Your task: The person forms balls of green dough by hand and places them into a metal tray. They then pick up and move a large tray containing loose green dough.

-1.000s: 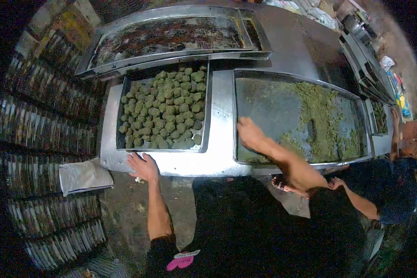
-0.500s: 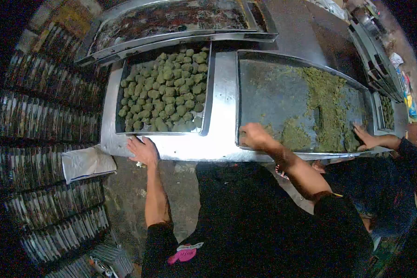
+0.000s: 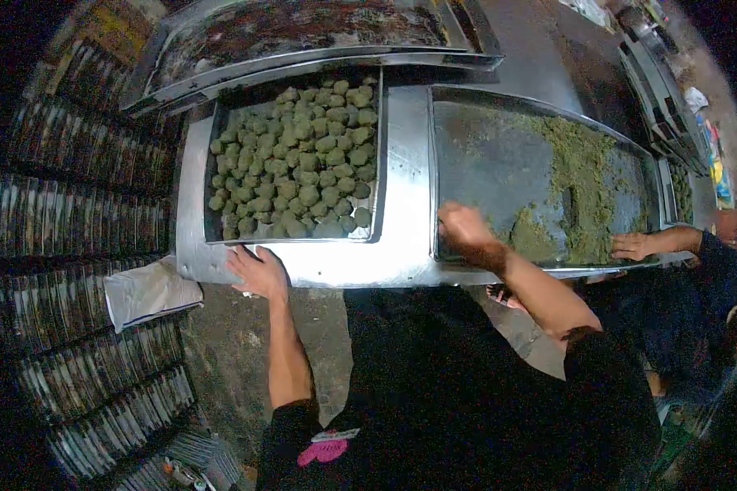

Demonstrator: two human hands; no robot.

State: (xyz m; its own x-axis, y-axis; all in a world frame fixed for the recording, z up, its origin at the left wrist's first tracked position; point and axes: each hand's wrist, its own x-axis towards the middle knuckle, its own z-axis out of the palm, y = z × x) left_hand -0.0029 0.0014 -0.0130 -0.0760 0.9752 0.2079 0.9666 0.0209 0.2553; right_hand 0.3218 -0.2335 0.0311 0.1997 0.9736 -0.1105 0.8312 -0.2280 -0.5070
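Fingers apart, my left hand (image 3: 259, 272) rests at the metal table's front edge, by the near rim of a tray (image 3: 210, 164) full of green balls (image 3: 307, 195). My right hand (image 3: 467, 227) is closed over the left side of a second tray (image 3: 433, 155); what it holds, if anything, is hidden. Crumbly green material (image 3: 585, 180) lies in a thick band on the right part of that tray, with a smaller patch (image 3: 534, 233) right of my right hand.
A co-worker's hand (image 3: 635, 245) reaches into the second tray's near right corner. Large stained trays (image 3: 311, 61) lie behind. Racks of stacked trays (image 3: 82, 213) stand left, near a white bag (image 3: 151, 293). More trays (image 3: 663, 106) lean at the far right.
My right hand has moved slightly right and up and stays closed. The co-worker's hand has shifted left toward the green band. The view has shifted a little.
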